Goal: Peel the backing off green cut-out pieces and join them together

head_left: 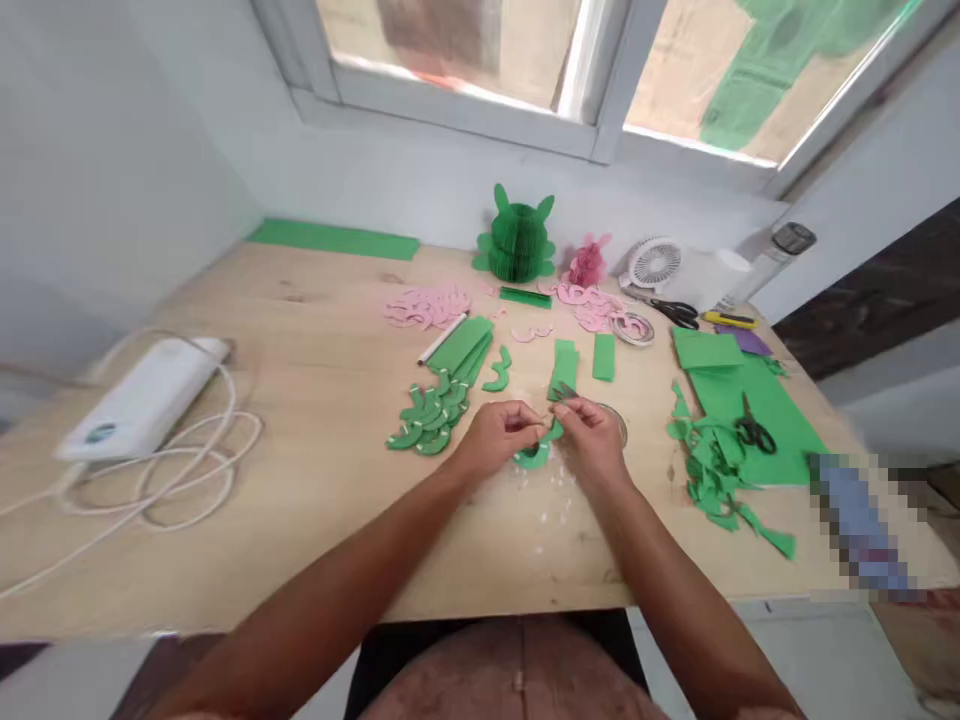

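A curved green paper cutout (pixel 532 459) hangs between my two hands, low over the table. My left hand (pixel 499 437) is closed in a pinch at its upper left side. From the other side, the fingertips of my right hand (pixel 592 432) pinch its upper end; whatever small bit lies between the fingertips is too fine to make out. Dark scissor blades (pixel 564 391) poke out just above my right hand, their handles hidden. A roll of tape (pixel 621 424) shows partly behind that hand. Tiny white scraps (pixel 555 490) are scattered below the cutout.
Left of my hands lie stacked green cutouts (pixel 431 415), green strips (pixel 461 348) and pink cutouts (pixel 427 306). To the right are green scraps (pixel 712 465), black scissors (pixel 754 432) and green sheets (pixel 780 400). A white box with cable (pixel 146 395) sits far left; a small fan (pixel 654 263) stands behind.
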{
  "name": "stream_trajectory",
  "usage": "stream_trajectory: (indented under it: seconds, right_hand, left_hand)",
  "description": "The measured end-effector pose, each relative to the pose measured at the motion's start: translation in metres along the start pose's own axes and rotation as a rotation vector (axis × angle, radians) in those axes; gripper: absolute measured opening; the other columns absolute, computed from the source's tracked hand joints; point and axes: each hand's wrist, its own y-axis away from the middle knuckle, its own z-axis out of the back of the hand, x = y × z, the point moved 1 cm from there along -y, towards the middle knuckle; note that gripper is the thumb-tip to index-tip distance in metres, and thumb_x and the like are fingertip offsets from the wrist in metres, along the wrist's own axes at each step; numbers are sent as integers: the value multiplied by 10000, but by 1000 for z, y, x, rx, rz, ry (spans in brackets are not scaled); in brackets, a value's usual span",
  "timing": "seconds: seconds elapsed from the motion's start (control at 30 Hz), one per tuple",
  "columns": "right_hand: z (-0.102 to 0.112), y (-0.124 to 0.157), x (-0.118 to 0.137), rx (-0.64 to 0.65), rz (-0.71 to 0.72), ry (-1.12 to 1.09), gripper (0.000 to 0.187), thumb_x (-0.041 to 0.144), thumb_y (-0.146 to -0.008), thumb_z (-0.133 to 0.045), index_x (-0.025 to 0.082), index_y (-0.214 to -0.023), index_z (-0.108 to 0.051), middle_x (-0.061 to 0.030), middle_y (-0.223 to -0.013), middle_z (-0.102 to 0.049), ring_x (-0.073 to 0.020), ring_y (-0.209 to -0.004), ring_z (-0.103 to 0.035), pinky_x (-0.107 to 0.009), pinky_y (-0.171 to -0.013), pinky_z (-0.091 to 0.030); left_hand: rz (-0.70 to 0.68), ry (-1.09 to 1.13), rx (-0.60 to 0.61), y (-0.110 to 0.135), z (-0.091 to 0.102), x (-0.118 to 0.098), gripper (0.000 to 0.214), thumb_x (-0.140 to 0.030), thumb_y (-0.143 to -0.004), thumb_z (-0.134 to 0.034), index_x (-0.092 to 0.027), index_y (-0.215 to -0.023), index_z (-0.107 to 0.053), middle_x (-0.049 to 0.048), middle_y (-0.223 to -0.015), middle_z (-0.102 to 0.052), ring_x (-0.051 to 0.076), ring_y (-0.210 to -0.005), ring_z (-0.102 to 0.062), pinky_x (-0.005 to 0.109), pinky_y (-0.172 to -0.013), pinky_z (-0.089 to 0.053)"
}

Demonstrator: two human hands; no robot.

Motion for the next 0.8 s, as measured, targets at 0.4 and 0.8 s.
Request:
stream_trajectory:
  seconds: [0.4, 0.8]
  right_hand:
    - [2, 6, 16, 16, 116, 131, 229, 375, -746, -618, 167, -647, -617, 30, -558, -527, -102, -519, -453, -226, -524, -353]
    - [3, 7, 17, -10, 141, 205, 245, 387, -767, -579, 165, -665, -598, 29, -561, -510, -110, -529, -454, -226, -522, -359]
  left_hand:
    - [24, 43, 23, -2, 3, 3, 150, -253, -650, -692, -124, -665, -616, -9, -561, -595, 86, -529, -519, 198, -528, -392]
    - [21, 18, 83, -5, 9, 6, 168, -296, -683, -676, -130, -694, -651, 13, -570, -631, 105, -545, -559, 216, -567, -425]
